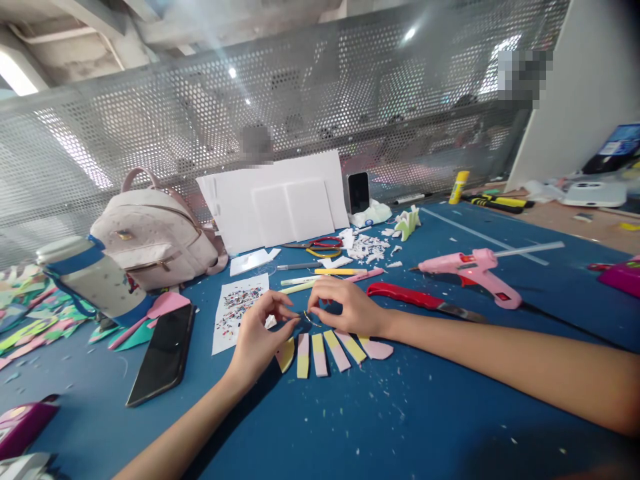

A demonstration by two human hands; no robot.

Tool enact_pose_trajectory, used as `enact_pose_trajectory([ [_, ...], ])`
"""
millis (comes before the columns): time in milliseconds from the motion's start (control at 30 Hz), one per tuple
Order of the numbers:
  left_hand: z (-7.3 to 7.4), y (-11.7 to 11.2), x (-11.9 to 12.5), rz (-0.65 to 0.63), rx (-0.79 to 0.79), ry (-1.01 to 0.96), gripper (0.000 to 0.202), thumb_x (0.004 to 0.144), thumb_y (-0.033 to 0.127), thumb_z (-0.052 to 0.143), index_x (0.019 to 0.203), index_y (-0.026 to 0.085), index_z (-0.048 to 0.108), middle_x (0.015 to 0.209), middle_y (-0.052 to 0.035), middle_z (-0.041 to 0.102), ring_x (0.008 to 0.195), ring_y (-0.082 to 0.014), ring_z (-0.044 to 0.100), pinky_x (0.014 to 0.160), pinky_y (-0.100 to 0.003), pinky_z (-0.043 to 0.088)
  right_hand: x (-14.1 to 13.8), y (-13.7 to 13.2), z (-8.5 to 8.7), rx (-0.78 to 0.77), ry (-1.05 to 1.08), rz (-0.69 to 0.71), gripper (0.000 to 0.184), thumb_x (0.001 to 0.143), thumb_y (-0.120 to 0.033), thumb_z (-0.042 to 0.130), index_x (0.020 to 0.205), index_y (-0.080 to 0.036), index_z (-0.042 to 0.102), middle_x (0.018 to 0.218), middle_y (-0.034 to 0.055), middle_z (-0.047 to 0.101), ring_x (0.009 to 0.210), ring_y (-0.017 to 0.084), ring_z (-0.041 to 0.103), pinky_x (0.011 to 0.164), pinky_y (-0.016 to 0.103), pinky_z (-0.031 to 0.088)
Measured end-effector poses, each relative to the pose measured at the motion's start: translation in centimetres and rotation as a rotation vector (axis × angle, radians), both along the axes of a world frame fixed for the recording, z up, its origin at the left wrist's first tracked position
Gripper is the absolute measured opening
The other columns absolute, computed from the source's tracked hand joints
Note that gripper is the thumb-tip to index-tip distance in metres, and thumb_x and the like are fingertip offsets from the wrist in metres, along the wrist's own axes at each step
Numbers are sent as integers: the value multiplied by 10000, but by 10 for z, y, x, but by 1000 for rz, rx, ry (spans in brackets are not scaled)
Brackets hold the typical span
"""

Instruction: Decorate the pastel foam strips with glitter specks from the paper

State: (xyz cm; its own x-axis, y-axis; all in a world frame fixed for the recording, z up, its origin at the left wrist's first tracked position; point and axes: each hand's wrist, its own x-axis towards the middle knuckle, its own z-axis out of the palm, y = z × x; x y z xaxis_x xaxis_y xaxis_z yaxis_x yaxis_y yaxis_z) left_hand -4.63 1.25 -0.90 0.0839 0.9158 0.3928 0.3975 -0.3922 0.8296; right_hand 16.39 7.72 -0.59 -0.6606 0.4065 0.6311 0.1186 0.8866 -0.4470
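Note:
A thin, curved, gold-coloured wire [314, 323] hangs between my two hands. My right hand [347, 308] is closed, its thumb and forefinger pinching at the wire's upper end. Opposite it, my left hand [263, 333] is also closed, with thumb and fingertips brought together; whatever they hold is too small to make out. Just below both hands, several pink and yellow foam strips [319, 355] lie fanned out on the blue table. A yellow rounded piece [285, 356] is at the left end of the row, and a pink rounded piece [376, 348] at the right.
Behind the hands lie scissors [323, 252], pens and white scraps [367, 247]. A red-handled knife [407, 295] and pink glue gun [470, 270] are to the right. A sheet with colourful bits [237, 307], a phone [163, 353], a bottle [95, 277] and a backpack [155, 233] stand left.

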Motion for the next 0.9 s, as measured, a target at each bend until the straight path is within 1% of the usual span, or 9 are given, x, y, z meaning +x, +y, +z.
enact_pose_trajectory([
  [167, 0, 0, 0, -4, -2, -6, 201, 786, 161, 683, 944, 218, 572, 744, -3, 692, 707, -161, 631, 684, -285, 452, 0, 0, 0, 3, -2, -4, 103, 911, -162, 544, 832, -198, 601, 781, 9, 571, 786, 161, 491, 736, 306, 405],
  [500, 2, -1, 1, 23, 1, -1, 182, 790, 205, 689, 934, 216, 579, 765, -22, 691, 730, -179, 651, 679, -297, 462, 0, -2, 2, -10, -6, -7, 113, 919, -166, 541, 831, -197, 605, 786, 10, 583, 772, 159, 495, 737, 301, 409],
  [767, 2, 0, 1, 30, 5, -10, 191, 786, 171, 688, 934, 214, 575, 768, -14, 701, 724, -168, 654, 674, -284, 454, 0, -2, 3, -14, -9, -6, 105, 909, -147, 551, 836, -193, 610, 794, 7, 580, 784, 153, 501, 738, 287, 405],
  [900, 3, -1, 1, 32, 10, -7, 191, 787, 179, 686, 940, 211, 575, 780, -19, 702, 732, -171, 658, 674, -286, 455, 0, -2, 2, -10, -11, -8, 114, 916, -155, 543, 831, -195, 608, 786, 9, 577, 783, 157, 500, 736, 292, 402],
])
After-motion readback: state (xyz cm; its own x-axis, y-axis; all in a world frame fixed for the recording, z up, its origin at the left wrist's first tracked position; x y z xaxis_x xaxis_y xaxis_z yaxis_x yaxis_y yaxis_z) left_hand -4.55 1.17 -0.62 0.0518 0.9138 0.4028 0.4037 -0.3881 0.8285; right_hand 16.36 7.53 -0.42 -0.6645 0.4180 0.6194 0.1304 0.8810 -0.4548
